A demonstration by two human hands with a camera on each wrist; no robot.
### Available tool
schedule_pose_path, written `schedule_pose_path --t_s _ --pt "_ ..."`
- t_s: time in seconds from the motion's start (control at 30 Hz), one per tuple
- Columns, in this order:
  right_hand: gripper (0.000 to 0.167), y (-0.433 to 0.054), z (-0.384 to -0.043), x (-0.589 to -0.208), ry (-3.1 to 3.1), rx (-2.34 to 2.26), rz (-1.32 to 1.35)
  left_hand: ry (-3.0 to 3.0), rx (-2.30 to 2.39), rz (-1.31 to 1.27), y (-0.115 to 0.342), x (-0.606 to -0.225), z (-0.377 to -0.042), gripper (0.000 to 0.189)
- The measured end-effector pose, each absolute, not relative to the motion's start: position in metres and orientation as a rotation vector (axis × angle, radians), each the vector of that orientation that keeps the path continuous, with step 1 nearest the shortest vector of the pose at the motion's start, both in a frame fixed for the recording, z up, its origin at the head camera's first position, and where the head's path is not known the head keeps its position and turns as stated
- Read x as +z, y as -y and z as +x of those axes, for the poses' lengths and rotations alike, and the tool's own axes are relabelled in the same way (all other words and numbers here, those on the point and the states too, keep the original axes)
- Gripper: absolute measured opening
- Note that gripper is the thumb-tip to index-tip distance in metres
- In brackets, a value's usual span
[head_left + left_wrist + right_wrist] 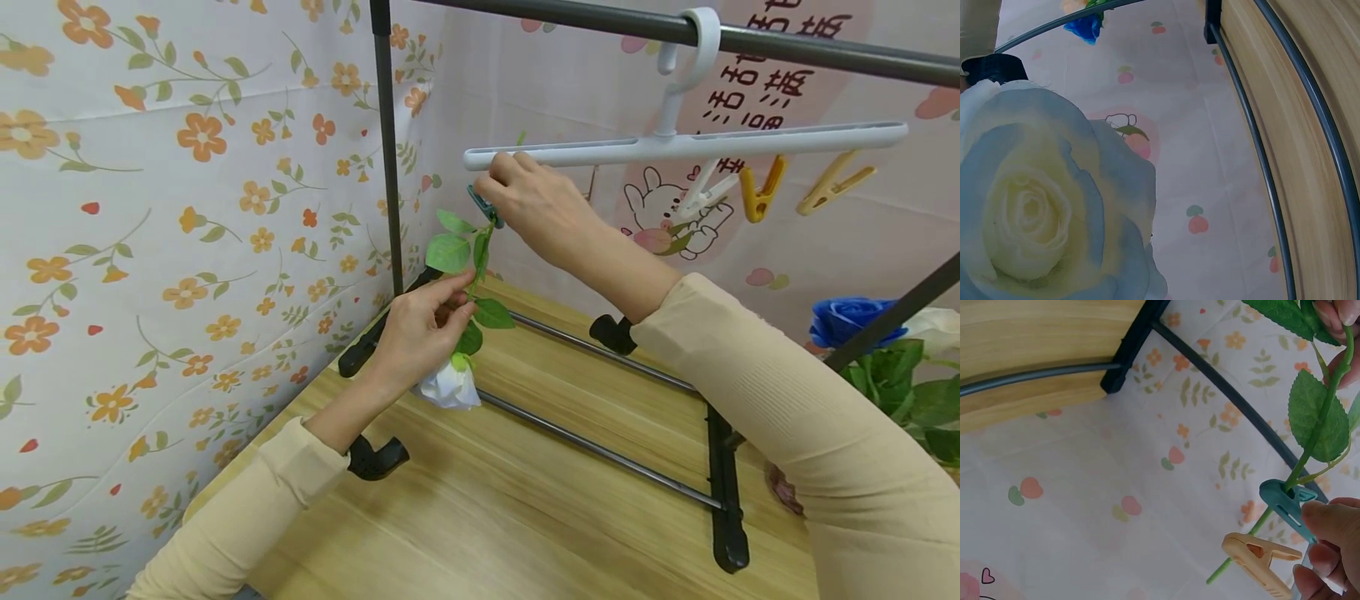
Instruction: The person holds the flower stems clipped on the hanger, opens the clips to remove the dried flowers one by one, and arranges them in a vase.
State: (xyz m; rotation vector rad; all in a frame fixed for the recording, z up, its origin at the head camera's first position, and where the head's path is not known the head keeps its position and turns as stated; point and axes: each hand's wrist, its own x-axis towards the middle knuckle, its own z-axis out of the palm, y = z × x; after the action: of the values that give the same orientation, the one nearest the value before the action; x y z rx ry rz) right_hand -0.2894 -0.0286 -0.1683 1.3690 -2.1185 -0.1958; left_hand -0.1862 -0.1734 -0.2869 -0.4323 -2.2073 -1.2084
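A white rose [450,387] hangs head down, its leafy green stem [1315,437] running upward. My left hand [423,329] pinches that stem just above the bloom. In the left wrist view the rose fills the lower left and hides the fingers. Higher up, my right hand [540,200] holds a teal clothespin [1285,503] between thumb and fingers, below the left end of a white hanger [600,155]. The right wrist view has the stem at this clothespin's jaw end; whether it is clamped I cannot tell. Close by is a beige clothespin [1257,561], with the stem's tip beyond it.
The hanger hooks over a dark rail [570,15] of a rack. White [705,196], orange [761,190] and yellow [832,185] clothespins hang along its right half. A blue rose [855,321] with leaves stands at the right. Rack bars [600,450] cross the wooden table [480,517].
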Motion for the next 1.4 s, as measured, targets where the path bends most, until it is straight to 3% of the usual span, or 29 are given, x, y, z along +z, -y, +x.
schedule_pose_path --t_s 0.27,0.5,0.6,0.8,1.4 --pt "0.024 0.034 -0.293 -0.161 2.04 -0.458 1.332 2.22 -1.152 -0.439 0.175 -0.285 -0.184 0.035" --pt "0.051 0.041 -0.291 -0.149 2.027 -0.789 1.314 2.22 -1.131 -0.448 0.176 -0.283 -0.182 0.035" --pt "0.044 0.045 -0.29 -0.148 1.956 -0.855 1.331 2.223 -1.132 -0.453 0.176 -0.283 -0.181 0.035" --pt "0.007 0.052 -0.291 -0.146 1.815 -0.95 1.389 2.231 -1.129 -0.457 0.177 -0.28 -0.178 0.035" --pt "0.005 0.057 -0.293 -0.141 1.637 -1.075 1.488 2.227 -1.092 -0.491 0.176 -0.278 -0.176 0.039"
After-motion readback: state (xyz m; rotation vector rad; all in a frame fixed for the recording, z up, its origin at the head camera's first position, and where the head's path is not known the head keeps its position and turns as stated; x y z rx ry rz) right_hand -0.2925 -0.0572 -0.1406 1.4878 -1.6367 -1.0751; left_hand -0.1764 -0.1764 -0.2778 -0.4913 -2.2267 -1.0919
